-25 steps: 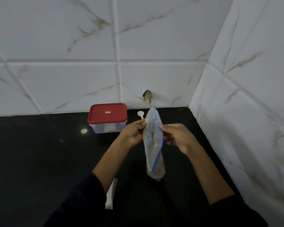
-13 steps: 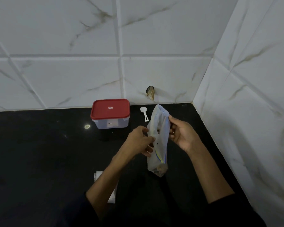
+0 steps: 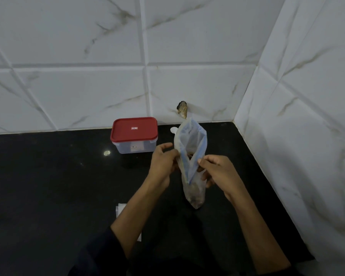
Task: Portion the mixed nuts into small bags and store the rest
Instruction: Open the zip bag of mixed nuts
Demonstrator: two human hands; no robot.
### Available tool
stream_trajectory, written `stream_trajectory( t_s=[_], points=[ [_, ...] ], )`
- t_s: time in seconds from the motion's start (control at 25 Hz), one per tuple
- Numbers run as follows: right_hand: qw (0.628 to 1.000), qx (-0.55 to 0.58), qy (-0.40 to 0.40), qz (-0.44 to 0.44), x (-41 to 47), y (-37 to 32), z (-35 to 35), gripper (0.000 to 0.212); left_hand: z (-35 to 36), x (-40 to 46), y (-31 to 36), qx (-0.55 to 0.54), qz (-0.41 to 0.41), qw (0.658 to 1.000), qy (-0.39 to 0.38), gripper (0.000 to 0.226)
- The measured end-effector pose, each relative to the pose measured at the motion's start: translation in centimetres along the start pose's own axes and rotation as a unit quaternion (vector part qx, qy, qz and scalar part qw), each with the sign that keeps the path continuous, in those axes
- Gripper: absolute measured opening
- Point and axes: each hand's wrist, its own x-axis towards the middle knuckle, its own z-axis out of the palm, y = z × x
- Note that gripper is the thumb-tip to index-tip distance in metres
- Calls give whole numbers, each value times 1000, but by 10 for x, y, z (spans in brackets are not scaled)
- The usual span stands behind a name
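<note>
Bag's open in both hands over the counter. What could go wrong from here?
1. The zip bag hangs open-mouthed, pinched only by the left hand and right hand; a slip could spill the nuts.
2. The container is still lidded, so freeing a hand may tip the bag.

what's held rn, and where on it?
Zip bag of nuts: left hand pinches one side of its open mouth, right hand the other.

What You Can't See Well

The white spoon (image 3: 173, 130) peeks out from behind the bag (image 3: 191, 156). The small bags (image 3: 121, 209) hide under the left arm. The label on the red lid (image 3: 134, 129) is too tiny to read
</note>
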Motion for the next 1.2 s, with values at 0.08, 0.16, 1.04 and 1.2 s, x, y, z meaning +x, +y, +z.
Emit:
stream_trajectory(
  t_s=[0.08, 0.16, 1.04, 1.2],
  points=[
    [998, 61, 23, 17, -3, 5, 2, 17, -5, 1, 3, -66, -7, 998, 10, 40],
    [993, 110, 30, 30, -6, 7, 5, 18, -9, -7, 4, -18, -14, 999, -31, 38],
    [868, 485, 26, 102, -20, 51, 41, 11, -15, -30, -42, -86, 22, 994, -57, 18],
    [644, 744, -104, 148, -12, 61, 48, 36, -10, -27, -51, -368, -146, 915, -73, 20]
  ],
)
